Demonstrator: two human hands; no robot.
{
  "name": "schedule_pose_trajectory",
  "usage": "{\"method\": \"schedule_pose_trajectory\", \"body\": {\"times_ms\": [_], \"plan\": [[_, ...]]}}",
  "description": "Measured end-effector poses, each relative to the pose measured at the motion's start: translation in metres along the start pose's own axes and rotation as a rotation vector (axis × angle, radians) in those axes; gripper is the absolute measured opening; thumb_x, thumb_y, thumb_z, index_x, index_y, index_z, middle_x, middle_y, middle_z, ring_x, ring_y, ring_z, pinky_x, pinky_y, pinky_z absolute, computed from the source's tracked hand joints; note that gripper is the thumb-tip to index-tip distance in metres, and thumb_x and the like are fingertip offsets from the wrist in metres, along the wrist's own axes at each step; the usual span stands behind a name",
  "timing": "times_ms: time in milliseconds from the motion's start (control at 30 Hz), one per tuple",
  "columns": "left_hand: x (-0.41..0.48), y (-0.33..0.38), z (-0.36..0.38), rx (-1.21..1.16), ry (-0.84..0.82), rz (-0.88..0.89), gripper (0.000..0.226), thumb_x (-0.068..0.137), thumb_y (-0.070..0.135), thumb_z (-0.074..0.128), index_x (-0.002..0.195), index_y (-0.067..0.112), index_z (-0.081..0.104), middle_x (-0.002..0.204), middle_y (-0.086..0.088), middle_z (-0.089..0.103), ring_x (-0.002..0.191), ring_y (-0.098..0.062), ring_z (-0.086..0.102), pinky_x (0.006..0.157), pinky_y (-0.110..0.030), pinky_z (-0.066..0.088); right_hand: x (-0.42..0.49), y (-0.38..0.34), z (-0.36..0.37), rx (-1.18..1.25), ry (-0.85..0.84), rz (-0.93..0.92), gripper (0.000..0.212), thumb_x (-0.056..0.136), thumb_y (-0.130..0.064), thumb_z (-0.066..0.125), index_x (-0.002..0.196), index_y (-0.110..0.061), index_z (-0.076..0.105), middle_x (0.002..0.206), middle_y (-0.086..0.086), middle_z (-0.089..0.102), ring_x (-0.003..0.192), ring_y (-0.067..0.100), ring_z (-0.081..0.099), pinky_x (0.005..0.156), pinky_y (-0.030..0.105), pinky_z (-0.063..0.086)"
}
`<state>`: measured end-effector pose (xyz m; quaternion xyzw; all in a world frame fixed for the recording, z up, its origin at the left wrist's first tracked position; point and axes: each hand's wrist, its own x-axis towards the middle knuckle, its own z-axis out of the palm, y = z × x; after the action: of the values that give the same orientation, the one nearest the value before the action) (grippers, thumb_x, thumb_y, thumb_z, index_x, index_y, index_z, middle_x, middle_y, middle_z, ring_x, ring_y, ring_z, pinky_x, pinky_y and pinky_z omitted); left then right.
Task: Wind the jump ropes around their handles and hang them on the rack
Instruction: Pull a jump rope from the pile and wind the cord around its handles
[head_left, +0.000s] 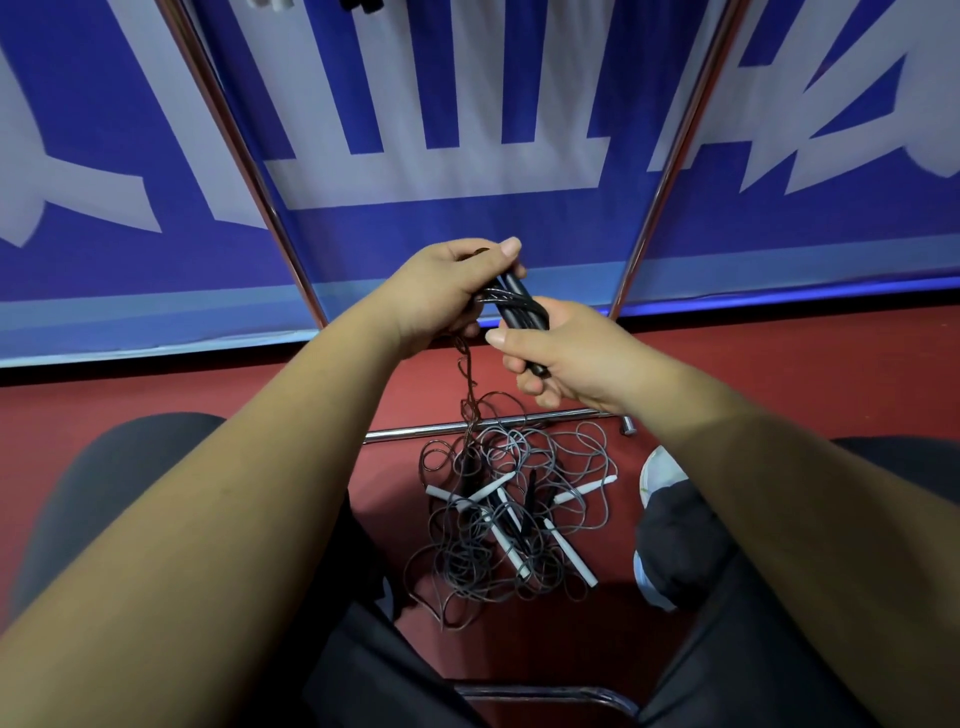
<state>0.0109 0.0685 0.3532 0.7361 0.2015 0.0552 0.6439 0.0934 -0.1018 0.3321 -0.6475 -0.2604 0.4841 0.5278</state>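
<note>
- Even, fairly bright indoor light; shadows soft and faint.
- Glare streaks along chrome rack (249, 171).
- Heavy wide-angle bending at edges; banner (467, 104) slightly soft.

Beyond your fingers (510, 248) you have open air between the left pole (244, 162) and right pole (672, 166) up to the banner (467, 228); below them, the rope pile (498, 525) and floor bar (415, 431) obstruct.

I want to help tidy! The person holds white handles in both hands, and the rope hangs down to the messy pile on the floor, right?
Not quite. The head view shows the left hand and right hand gripping black handles, not white ones. The rope does hang down to the pile on the floor, where the white handles lie.
</note>
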Motion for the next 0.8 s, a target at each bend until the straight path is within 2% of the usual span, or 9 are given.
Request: {"method": "schedule_pose_trajectory", "body": {"times_ms": [100, 200, 367, 433, 500, 567, 633, 733, 800], "plan": [[0.002, 0.001, 0.001, 0.028, 0.047, 0.055, 0.041, 0.1, 0.055, 0.066, 0.095, 0.016, 0.073, 0.067, -0.009, 0.043, 0.052, -0.02, 0.032, 0.054, -0.032, 0.041, -0.001, -0.002, -0.002, 0.105, -0.029, -0.001, 0.016, 0.104, -0.018, 0.07, 0.105, -0.015, 0.055, 0.074, 0.002, 0.053, 0.054, 0.012, 0.04, 0.042, 0.023, 0.028], [0.003, 0.0, 0.003, 0.044, 0.097, 0.086, 0.037, 0.099, 0.054, 0.068, 0.088, 0.019, 0.07, 0.071, -0.009, 0.044, 0.058, -0.021, 0.036, 0.055, -0.032, 0.042, -0.001, -0.003, -0.003, 0.176, -0.046, 0.0, 0.02, 0.103, -0.019, 0.071, 0.108, -0.015, 0.053, 0.074, 0.0, 0.05, 0.055, 0.01, 0.032, 0.042, 0.022, 0.02], [0.006, -0.002, 0.002, 0.076, 0.156, 0.097, 0.038, 0.099, 0.054, 0.068, 0.082, 0.02, 0.068, 0.067, 0.001, 0.044, 0.059, -0.016, 0.039, 0.059, -0.032, 0.044, -0.003, -0.008, -0.005, 0.246, -0.064, 0.038, 0.017, 0.103, -0.014, 0.063, 0.119, -0.012, 0.058, 0.075, 0.001, 0.05, 0.057, 0.011, 0.033, 0.049, 0.026, 0.019], [0.006, -0.003, 0.001, 0.101, 0.161, 0.101, 0.04, 0.098, 0.057, 0.067, 0.082, 0.02, 0.068, 0.068, 0.0, 0.044, 0.06, -0.017, 0.04, 0.061, -0.034, 0.046, -0.003, -0.009, -0.004, 0.212, -0.04, 0.039, 0.018, 0.103, -0.011, 0.057, 0.121, -0.01, 0.061, 0.072, 0.0, 0.048, 0.057, 0.012, 0.035, 0.049, 0.027, 0.027], [0.007, -0.004, 0.002, 0.114, 0.171, 0.101, 0.043, 0.099, 0.058, 0.066, 0.084, 0.018, 0.069, 0.069, -0.002, 0.044, 0.06, -0.019, 0.041, 0.06, -0.035, 0.046, -0.001, -0.01, -0.003, 0.163, -0.004, 0.036, 0.018, 0.104, -0.007, 0.053, 0.118, -0.009, 0.064, 0.069, -0.001, 0.045, 0.057, 0.014, 0.041, 0.053, 0.032, 0.047], [0.008, -0.005, 0.003, 0.13, 0.184, 0.099, 0.047, 0.099, 0.058, 0.065, 0.086, 0.014, 0.07, 0.069, -0.003, 0.046, 0.06, -0.02, 0.042, 0.059, -0.036, 0.046, 0.0, -0.01, -0.003, 0.119, 0.027, 0.044, 0.019, 0.104, -0.007, 0.051, 0.116, -0.008, 0.065, 0.067, -0.002, 0.046, 0.059, 0.015, 0.05, 0.07, 0.044, 0.063], [0.008, -0.005, 0.004, 0.131, 0.196, 0.091, 0.053, 0.098, 0.059, 0.065, 0.092, 0.007, 0.072, 0.067, -0.003, 0.047, 0.059, -0.019, 0.042, 0.057, -0.035, 0.045, -0.001, -0.01, -0.005, 0.081, 0.045, 0.061, 0.018, 0.104, -0.01, 0.051, 0.115, -0.01, 0.065, 0.066, -0.003, 0.047, 0.06, 0.015, 0.053, 0.077, 0.047, 0.062], [0.01, -0.005, 0.001, 0.082, 0.212, 0.043, 0.057, 0.098, 0.063, 0.063, 0.086, 0.007, 0.065, 0.062, 0.002, 0.045, 0.054, -0.018, 0.037, 0.052, -0.032, 0.041, 0.0, -0.01, -0.007, 0.129, 0.084, 0.08, 0.015, 0.104, -0.012, 0.051, 0.114, -0.014, 0.062, 0.066, -0.005, 0.044, 0.053, 0.013, 0.039, 0.061, 0.037, 0.056], [0.011, -0.006, -0.003, 0.099, 0.178, -0.002, 0.058, 0.096, 0.068, 0.061, 0.092, 0.011, 0.067, 0.063, 0.005, 0.051, 0.055, -0.018, 0.039, 0.055, -0.032, 0.041, 0.002, -0.01, -0.009, 0.213, 0.129, 0.082, 0.015, 0.103, -0.011, 0.05, 0.114, -0.014, 0.059, 0.066, -0.004, 0.042, 0.052, 0.012, 0.029, 0.051, 0.03, 0.045]]}}
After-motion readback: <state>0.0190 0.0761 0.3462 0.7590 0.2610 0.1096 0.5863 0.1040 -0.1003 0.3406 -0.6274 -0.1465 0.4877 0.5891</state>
